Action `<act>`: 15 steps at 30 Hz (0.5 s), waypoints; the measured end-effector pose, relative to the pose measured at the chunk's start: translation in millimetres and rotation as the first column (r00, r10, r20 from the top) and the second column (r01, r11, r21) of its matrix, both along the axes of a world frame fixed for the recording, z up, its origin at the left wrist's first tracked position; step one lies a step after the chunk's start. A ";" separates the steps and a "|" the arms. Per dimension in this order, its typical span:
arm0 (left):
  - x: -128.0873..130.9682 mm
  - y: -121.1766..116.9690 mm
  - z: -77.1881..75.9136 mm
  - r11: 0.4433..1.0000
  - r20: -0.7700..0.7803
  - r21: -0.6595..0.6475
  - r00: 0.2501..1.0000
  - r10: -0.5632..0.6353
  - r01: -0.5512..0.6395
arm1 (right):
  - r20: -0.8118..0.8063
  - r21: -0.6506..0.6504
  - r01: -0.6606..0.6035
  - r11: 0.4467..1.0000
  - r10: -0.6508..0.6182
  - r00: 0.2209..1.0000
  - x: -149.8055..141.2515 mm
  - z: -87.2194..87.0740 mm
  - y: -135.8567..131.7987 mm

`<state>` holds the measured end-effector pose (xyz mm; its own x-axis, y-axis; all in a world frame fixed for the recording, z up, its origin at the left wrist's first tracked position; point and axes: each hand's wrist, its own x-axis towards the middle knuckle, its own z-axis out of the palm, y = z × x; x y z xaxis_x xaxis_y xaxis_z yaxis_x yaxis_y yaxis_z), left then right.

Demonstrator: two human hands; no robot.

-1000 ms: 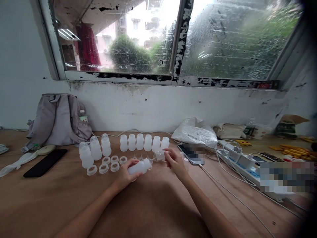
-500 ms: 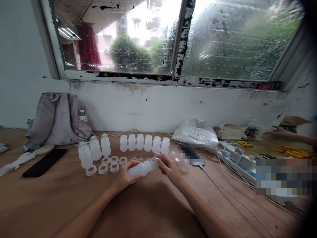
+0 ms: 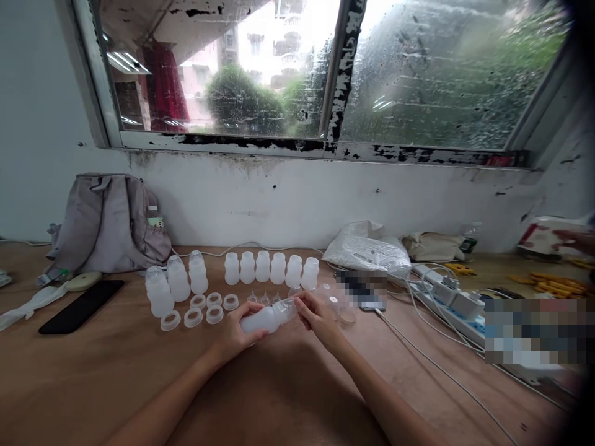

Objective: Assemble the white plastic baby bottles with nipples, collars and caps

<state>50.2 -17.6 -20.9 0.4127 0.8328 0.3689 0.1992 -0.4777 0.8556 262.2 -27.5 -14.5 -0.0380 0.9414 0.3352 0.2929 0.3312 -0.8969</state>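
My left hand (image 3: 235, 334) is closed around a small translucent white bottle (image 3: 263, 319) held on its side above the wooden table (image 3: 116, 371). My right hand (image 3: 317, 315) pinches a clear cap (image 3: 288, 305) at the bottle's neck. Behind them stands a row of several uncapped white bottles (image 3: 271, 268). Three capped bottles (image 3: 174, 280) stand to the left. Several white rings (image 3: 199, 310) lie in front of those. A few small clear nipples (image 3: 264, 298) sit just behind the held bottle.
A grey backpack (image 3: 109, 223) leans on the wall at left, with a black phone (image 3: 81, 306) before it. To the right lie a white plastic bag (image 3: 367, 251), a phone, a power strip (image 3: 453, 303) with cables, and another person's hand (image 3: 574, 238) holding a packet.
My right hand brought the clear cap from beside the bottle onto its neck. The other person's hand at the far right came into view and lifted a packet.
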 end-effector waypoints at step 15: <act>3.4 -5.2 -2.2 0.997 0.005 0.062 0.999 0.045 -0.045 | -0.086 -0.029 -0.058 0.998 0.055 0.995 -12.1 -6.3 -5.2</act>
